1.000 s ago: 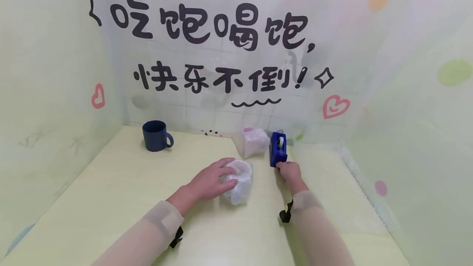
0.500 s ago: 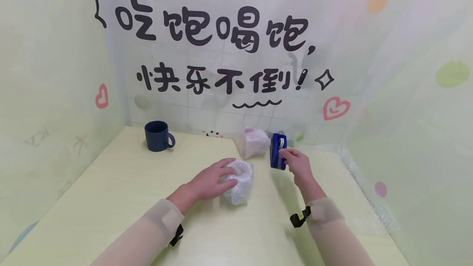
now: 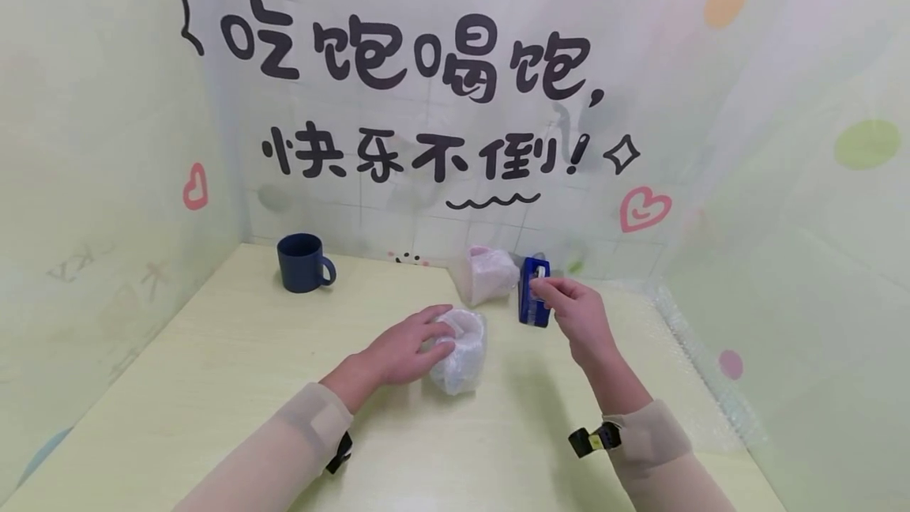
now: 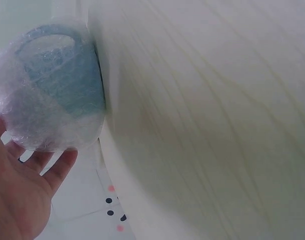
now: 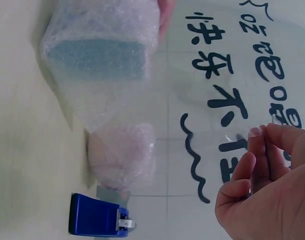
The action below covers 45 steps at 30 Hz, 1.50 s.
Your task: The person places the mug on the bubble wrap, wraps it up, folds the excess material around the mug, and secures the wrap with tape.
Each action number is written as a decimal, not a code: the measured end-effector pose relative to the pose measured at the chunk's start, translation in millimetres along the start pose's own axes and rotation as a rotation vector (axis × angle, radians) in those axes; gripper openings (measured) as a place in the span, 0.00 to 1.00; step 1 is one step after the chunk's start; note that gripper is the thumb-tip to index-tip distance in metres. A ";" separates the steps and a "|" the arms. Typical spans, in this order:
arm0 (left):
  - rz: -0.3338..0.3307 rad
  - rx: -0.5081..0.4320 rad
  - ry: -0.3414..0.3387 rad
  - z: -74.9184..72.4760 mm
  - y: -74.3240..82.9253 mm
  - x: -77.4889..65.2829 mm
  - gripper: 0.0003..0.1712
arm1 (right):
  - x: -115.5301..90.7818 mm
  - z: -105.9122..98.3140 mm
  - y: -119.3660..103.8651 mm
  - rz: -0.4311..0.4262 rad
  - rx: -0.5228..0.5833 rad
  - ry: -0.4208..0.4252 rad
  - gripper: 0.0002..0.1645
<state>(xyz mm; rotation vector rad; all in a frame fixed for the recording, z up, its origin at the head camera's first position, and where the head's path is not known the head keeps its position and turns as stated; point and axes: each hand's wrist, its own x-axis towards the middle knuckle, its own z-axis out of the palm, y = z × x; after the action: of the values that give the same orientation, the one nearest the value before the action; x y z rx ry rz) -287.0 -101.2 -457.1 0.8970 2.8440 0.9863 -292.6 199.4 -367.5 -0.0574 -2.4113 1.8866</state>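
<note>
A light-blue mug wrapped in bubble wrap (image 3: 465, 358) stands on the table; its handle shows through the plastic in the left wrist view. My left hand (image 3: 407, 348) grips it from the left, fingers spread and bent over its upper part. My right hand (image 3: 586, 322) is raised in front of the blue tape dispenser (image 3: 527, 303). Thumb and index fingertip meet there, pinching a thin clear strip, seemingly tape, with a faint shiny bit by the fingertips in the right wrist view. That hand hides part of the dispenser in the head view.
Behind the wrapped mug is a second bubble-wrapped bundle (image 3: 490, 275), pinkish, beside the dispenser. A dark blue mug (image 3: 302, 263) stands unwrapped at the back left. A sheet of bubble wrap (image 3: 661, 362) lies along the right side. Printed walls enclose the table (image 3: 235, 362).
My right hand has risen from the dispenser's front end and its forearm has swung right, fingertips now pinched together. The left hand and the wrapped mug have stayed in place.
</note>
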 end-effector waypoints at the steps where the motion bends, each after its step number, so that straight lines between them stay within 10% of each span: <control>1: 0.002 -0.002 0.003 0.2 -0.4 0.0 0.25 | -4.4 0.3 -4.0 -0.006 0.008 -0.008 0.21; 18: 0.013 -0.033 0.035 1.7 -6.7 0.1 0.27 | -61.3 34.8 -56.6 -0.139 0.142 -0.210 0.06; 29: -0.024 -0.020 -0.014 2.2 -2.9 0.1 0.33 | -18.3 89.3 -36.2 -0.112 0.155 -0.067 0.15; 45: -0.004 0.060 0.041 5.5 8.6 0.6 0.43 | 39.5 106.9 -9.9 -0.027 0.131 -0.046 0.14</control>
<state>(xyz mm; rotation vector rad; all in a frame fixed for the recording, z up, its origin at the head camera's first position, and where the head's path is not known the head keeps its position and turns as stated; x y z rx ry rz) -282.0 -92.3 -456.5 0.8852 2.9237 0.9344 -340.9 96.8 -381.9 0.0274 -2.2977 2.0499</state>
